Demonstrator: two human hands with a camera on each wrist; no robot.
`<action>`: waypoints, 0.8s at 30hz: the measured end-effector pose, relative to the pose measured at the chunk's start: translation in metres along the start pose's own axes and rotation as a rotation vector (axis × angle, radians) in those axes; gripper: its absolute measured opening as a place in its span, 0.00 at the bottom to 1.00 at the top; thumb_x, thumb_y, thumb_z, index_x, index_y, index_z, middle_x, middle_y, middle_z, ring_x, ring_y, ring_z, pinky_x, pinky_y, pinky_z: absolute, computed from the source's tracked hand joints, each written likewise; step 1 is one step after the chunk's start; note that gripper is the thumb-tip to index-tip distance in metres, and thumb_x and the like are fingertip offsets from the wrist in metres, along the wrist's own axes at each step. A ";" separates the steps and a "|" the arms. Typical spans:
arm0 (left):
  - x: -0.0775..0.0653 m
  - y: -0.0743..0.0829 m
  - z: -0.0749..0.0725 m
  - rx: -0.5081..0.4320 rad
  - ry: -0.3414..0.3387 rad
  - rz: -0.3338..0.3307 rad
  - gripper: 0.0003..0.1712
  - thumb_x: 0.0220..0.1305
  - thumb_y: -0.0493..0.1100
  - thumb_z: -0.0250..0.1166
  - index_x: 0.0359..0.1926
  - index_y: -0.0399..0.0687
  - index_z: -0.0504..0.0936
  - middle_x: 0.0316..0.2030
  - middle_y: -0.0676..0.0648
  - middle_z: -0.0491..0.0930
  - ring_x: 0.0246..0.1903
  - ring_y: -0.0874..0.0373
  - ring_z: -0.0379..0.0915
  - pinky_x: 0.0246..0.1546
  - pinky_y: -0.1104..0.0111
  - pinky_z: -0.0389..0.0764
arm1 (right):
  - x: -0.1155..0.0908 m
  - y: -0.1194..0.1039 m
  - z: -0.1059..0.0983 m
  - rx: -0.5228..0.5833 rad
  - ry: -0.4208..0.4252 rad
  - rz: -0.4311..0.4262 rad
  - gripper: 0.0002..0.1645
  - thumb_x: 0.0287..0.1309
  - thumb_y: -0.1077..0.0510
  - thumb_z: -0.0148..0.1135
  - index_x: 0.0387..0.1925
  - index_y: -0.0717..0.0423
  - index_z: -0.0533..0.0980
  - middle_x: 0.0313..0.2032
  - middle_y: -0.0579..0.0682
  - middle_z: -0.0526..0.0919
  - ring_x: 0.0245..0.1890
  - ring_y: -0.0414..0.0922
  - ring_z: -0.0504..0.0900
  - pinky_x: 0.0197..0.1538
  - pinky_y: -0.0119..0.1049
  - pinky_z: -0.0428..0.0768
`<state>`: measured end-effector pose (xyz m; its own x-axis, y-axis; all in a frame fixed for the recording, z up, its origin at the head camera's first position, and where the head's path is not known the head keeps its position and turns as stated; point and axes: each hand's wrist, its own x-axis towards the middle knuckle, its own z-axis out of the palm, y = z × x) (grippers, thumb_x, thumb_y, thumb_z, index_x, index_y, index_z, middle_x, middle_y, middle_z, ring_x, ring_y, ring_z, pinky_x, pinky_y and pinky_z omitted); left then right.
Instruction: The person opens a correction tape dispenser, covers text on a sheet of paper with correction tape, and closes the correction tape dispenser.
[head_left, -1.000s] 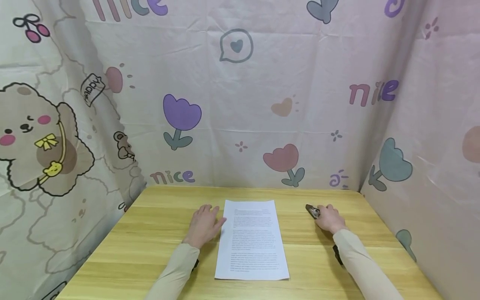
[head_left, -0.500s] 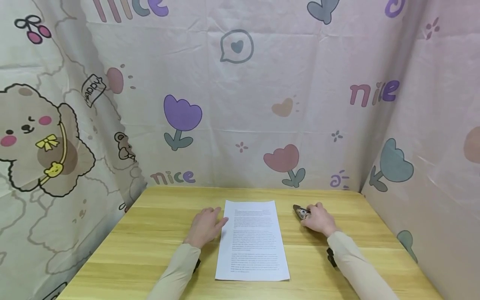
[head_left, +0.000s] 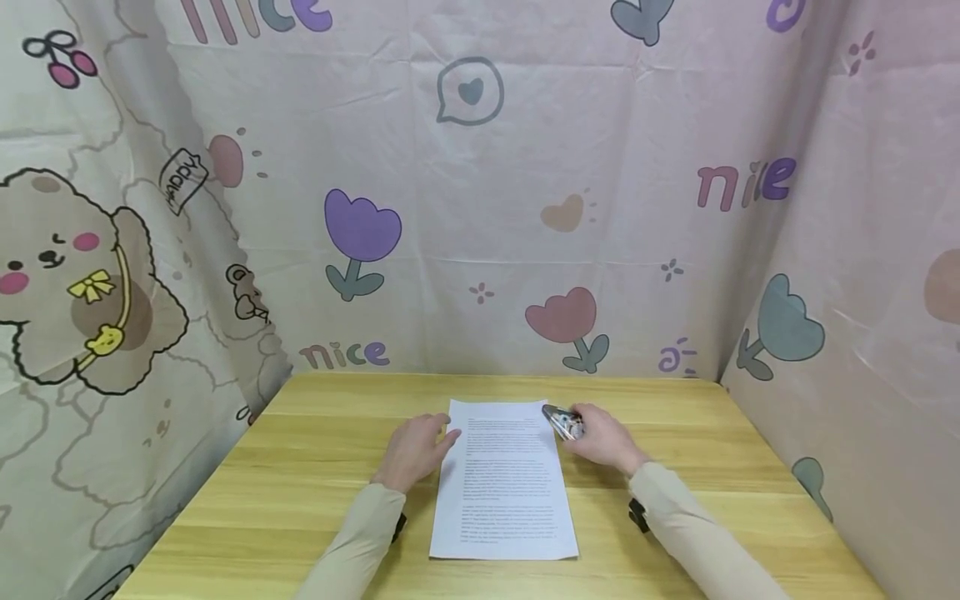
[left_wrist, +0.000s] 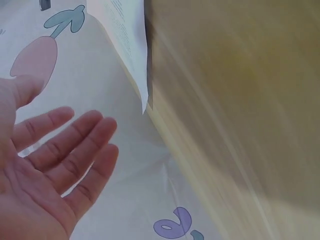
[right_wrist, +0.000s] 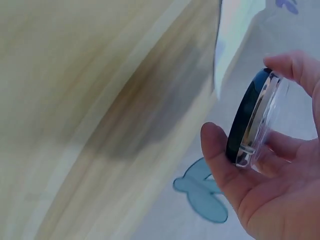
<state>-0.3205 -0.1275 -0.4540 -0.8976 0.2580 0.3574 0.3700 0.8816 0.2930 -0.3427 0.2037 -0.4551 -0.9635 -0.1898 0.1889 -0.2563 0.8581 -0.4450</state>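
A printed sheet of paper lies in the middle of the table in the head view. My left hand is at its left edge, thumb tip over the margin. In the left wrist view, the left hand has spread, slightly bent fingers holding nothing, apart from the paper. By the sheet's upper right corner, my right hand grips a small oval object. In the right wrist view, this object shows a dark side, a shiny metal band and a clear side between thumb and fingers; its kind is unclear.
The wooden table extends on both sides of the paper. A printed fabric curtain hangs behind it and along both sides. Each wrist wears a black camera, such as the right one.
My right hand has carried the small oval object leftward, from the table's right part to the sheet's upper right corner. The left hand has shifted very slightly right; the paper has stayed put.
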 end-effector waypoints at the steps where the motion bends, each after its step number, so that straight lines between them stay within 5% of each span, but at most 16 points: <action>1: 0.000 0.001 0.000 -0.006 -0.007 0.004 0.21 0.68 0.53 0.62 0.50 0.42 0.83 0.39 0.43 0.86 0.27 0.59 0.77 0.31 0.65 0.81 | -0.001 -0.004 0.002 0.002 -0.001 -0.013 0.40 0.39 0.52 0.77 0.56 0.61 0.75 0.46 0.54 0.83 0.40 0.46 0.79 0.46 0.47 0.80; 10: 0.005 0.010 0.000 -0.179 -0.023 0.034 0.14 0.68 0.50 0.62 0.46 0.46 0.85 0.33 0.52 0.85 0.30 0.64 0.76 0.33 0.70 0.80 | -0.002 -0.034 0.011 0.032 -0.015 -0.111 0.42 0.40 0.52 0.78 0.59 0.59 0.74 0.51 0.54 0.82 0.44 0.45 0.79 0.50 0.46 0.80; 24: 0.014 0.024 -0.005 -0.360 -0.036 0.079 0.18 0.68 0.52 0.62 0.53 0.48 0.83 0.36 0.51 0.86 0.35 0.62 0.80 0.36 0.68 0.81 | -0.002 -0.067 0.019 0.080 -0.070 -0.263 0.40 0.44 0.53 0.77 0.61 0.50 0.72 0.48 0.55 0.80 0.44 0.49 0.78 0.49 0.50 0.80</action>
<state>-0.3223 -0.1047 -0.4373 -0.8683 0.3397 0.3616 0.4936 0.6643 0.5613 -0.3247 0.1377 -0.4423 -0.8653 -0.4358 0.2478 -0.5010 0.7353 -0.4564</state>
